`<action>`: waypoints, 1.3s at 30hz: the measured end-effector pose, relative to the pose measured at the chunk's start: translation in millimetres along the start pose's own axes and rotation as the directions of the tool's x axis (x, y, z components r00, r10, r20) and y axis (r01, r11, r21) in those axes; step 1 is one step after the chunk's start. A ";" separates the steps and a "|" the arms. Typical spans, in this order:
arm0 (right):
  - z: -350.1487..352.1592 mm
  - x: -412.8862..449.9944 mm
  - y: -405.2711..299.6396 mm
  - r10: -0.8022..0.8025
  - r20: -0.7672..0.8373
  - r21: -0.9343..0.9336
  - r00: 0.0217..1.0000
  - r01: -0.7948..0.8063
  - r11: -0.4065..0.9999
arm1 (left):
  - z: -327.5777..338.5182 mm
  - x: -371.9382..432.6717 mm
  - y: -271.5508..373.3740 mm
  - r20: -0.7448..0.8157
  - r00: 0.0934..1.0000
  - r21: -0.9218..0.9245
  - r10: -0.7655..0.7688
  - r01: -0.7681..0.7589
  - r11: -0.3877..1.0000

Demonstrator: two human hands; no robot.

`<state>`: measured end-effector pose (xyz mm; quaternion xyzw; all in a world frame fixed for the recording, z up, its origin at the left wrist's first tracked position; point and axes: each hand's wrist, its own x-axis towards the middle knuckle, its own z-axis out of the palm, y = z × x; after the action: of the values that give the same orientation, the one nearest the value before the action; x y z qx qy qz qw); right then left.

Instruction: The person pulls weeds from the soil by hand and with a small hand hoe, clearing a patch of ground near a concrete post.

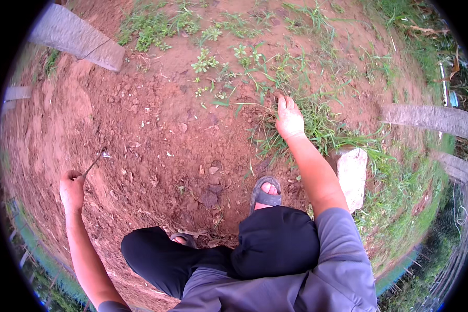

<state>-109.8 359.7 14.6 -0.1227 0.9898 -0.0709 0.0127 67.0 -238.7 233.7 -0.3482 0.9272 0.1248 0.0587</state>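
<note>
My left hand (71,192) is out to the left, closed around a thin dark rod-like tool (93,163). The tool's far end points up and right, close to the bare soil beside a small pale scrap (106,155). On the other side, my right hand (290,119) reaches down onto a clump of long green grass (319,124), some of it lying loose. Its back faces up and its fingers point away from me. The thumb and palm side are hidden, so whether grass is gripped cannot be seen.
A pale stone block (351,177) lies beside my right forearm. Concrete posts stand at upper left (80,37) and right (429,117). Low weeds (204,62) grow ahead in the reddish soil (140,117). My sandalled foot (267,195) is below the grass.
</note>
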 end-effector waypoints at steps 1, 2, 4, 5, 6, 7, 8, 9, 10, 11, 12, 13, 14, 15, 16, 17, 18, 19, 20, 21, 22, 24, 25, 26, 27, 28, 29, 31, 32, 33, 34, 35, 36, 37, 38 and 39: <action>-1.0 2.8 -0.1 0.063 0.111 -0.030 0.992 -0.060 0.998 | 1.5 -0.4 -0.4 0.002 1.000 0.002 0.003 -0.003 1.000; -3.1 9.1 -0.1 0.126 0.210 -0.067 0.970 -0.115 0.991 | 2.3 0.6 -1.0 -0.001 1.000 0.005 0.007 -0.007 1.000; -7.9 16.6 -0.8 0.158 0.256 -0.128 0.954 -0.128 0.983 | 5.7 3.0 -5.9 -0.008 1.000 0.005 0.015 -0.015 1.000; -9.9 20.1 -1.4 0.182 0.274 -0.087 0.944 -0.164 0.983 | 7.0 4.3 -10.1 -0.011 1.000 -0.003 0.021 -0.021 1.000; -12.1 23.5 -1.7 0.205 0.292 -0.047 0.934 -0.200 0.979 | 7.4 5.2 -14.8 -0.014 1.000 -0.010 0.026 -0.026 1.000; -15.1 26.1 -1.0 0.203 0.283 -0.045 0.937 -0.198 0.979 | 7.0 5.4 -20.1 -0.011 0.999 -0.007 0.035 -0.035 0.999; -18.7 24.5 -0.7 0.203 0.282 -0.014 0.938 -0.207 0.978 | 7.5 3.6 -18.8 -0.011 0.999 -0.011 0.035 -0.035 0.999; -22.6 22.3 -1.5 0.203 0.280 0.016 0.938 -0.216 0.976 | 7.8 1.7 -17.1 0.002 1.000 -0.009 0.018 -0.018 1.000; -24.5 19.5 -2.0 0.204 0.277 0.011 0.939 -0.215 0.976 | 9.5 0.6 -16.0 0.015 1.000 -0.007 0.001 -0.001 1.000; -25.3 16.3 -5.3 0.211 0.309 0.016 0.927 -0.227 0.974 | 7.6 0.1 -19.7 0.011 1.000 -0.006 -0.001 0.001 1.000; -26.4 11.6 -8.6 0.219 0.340 0.019 0.915 -0.239 0.971 | 6.3 0.4 -23.8 0.008 1.000 -0.018 -0.007 0.007 1.000; -29.1 3.3 -10.7 0.213 0.333 0.041 0.919 -0.240 0.970 | 5.3 1.1 -27.1 0.005 1.000 -0.030 -0.014 0.014 0.999; -32.6 -9.1 -10.9 0.212 0.335 0.039 0.918 -0.239 0.970 | 5.5 -0.1 -27.1 0.007 1.000 -0.030 -0.016 0.016 0.999; -34.5 -22.4 -10.4 0.152 0.223 0.146 0.963 -0.187 0.971 | 5.2 -1.2 -25.5 -0.006 1.000 -0.029 0.003 -0.003 1.000; -35.0 -30.1 -10.0 0.100 0.100 0.246 0.990 -0.122 0.962 | 3.8 -2.4 -23.8 -0.019 1.000 -0.027 0.023 -0.023 0.999; -33.6 -35.3 -8.8 0.115 0.000 0.291 0.993 -0.110 0.950 | 2.7 -2.0 -19.3 -0.011 0.999 -0.026 0.030 -0.030 0.999; -38.4 -37.3 -18.8 0.122 0.011 0.293 0.992 -0.120 0.949 | 0.5 -1.9 -18.2 -0.001 1.000 -0.013 0.021 -0.021 1.000; -42.3 -38.0 -30.4 0.089 -0.069 0.399 0.994 -0.054 0.915 | -1.0 -2.2 -17.5 0.007 1.000 0.002 0.012 -0.012 1.000; -47.0 -36.0 -43.8 0.064 -0.158 0.494 0.985 0.023 0.869 | -2.1 -2.2 -17.8 0.010 1.000 0.010 0.016 -0.016 1.000; -46.1 -33.0 -58.3 0.042 -0.047 0.654 0.998 -0.001 0.757 | -5.4 -2.1 -18.4 -0.005 1.000 0.024 0.013 -0.013 1.000; -43.5 -29.7 -72.4 -0.003 0.056 0.787 0.998 -0.043 0.615 | -9.3 -2.5 -19.5 -0.021 1.000 0.039 0.009 -0.008 0.999; 6.3 -37.0 -50.5 -0.198 0.407 0.689 0.892 -0.158 0.707 | 9.1 1.8 -4.3 0.003 1.000 0.003 0.030 -0.030 1.000; 40.1 -44.3 -30.9 -0.381 0.477 0.444 0.792 0.157 0.882 | 22.6 3.5 5.8 0.019 0.999 -0.020 0.037 -0.036 0.999; 53.6 -43.0 -39.9 -0.560 0.513 0.302 0.650 0.474 0.827 | 21.7 3.7 3.4 0.019 0.999 -0.018 0.038 -0.037 0.999; 59.1 -61.7 -41.1 -0.425 0.297 0.285 0.855 0.345 0.894 | 22.4 4.7 1.1 0.022 0.999 -0.005 0.034 -0.034 0.999; 49.8 -57.9 -63.7 -0.346 0.225 0.305 0.911 0.272 0.913 | 5.4 0.2 -11.3 0.001 1.000 0.043 0.006 -0.006 0.999; 34.1 -59.8 -73.0 -0.239 0.169 0.316 0.956 0.177 0.932 | 1.0 -4.5 -18.5 0.009 1.000 0.066 -0.008 0.008 0.998; 1.6 -56.5 -67.5 -0.082 0.241 0.398 0.967 -0.022 0.917 | -0.3 -6.6 -24.0 -0.034 0.999 0.036 0.040 -0.039 0.999; -5.4 -57.9 -52.5 -0.074 0.242 0.385 0.968 -0.026 0.923 | 3.6 -5.4 -18.8 -0.027 0.999 0.024 0.046 -0.045 0.999; -9.5 -57.5 -39.6 -0.047 0.171 0.304 0.984 -0.008 0.953 | 4.2 -5.0 -14.8 0.003 1.000 0.026 0.010 -0.010 1.000; -12.3 -55.9 -28.6 -0.027 0.097 0.222 0.995 0.005 0.975 | 5.1 -4.5 -11.4 0.033 0.999 0.030 -0.027 0.026 0.999; -11.6 -52.6 -19.3 0.101 0.103 0.173 0.990 -0.118 0.978 | 6.5 -5.1 -9.2 0.036 0.999 0.034 -0.026 0.025 0.999; -9.3 -46.2 -10.9 0.226 0.097 0.124 0.969 -0.237 0.964 | 7.9 -4.2 -8.0 0.019 1.000 0.029 -0.011 0.010 1.000; -8.2 -43.5 -2.3 0.246 0.180 0.094 0.952 -0.266 0.959 | 8.5 -3.8 -7.0 0.002 1.000 0.025 0.004 -0.004 1.000; -11.8 -38.4 -0.6 0.262 0.263 0.064 0.929 -0.288 0.955 | 7.5 -4.3 -7.2 -0.003 1.000 0.027 0.002 -0.002 1.000; -15.6 -33.2 1.6 0.218 0.339 0.026 0.915 -0.241 0.970 | 6.3 -4.9 -7.3 -0.006 1.000 0.037 0.002 -0.002 0.999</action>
<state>-78.7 371.6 30.1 -0.0155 0.9779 -0.0802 0.1927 75.6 -239.2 227.3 -0.3464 0.9299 0.1066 0.0619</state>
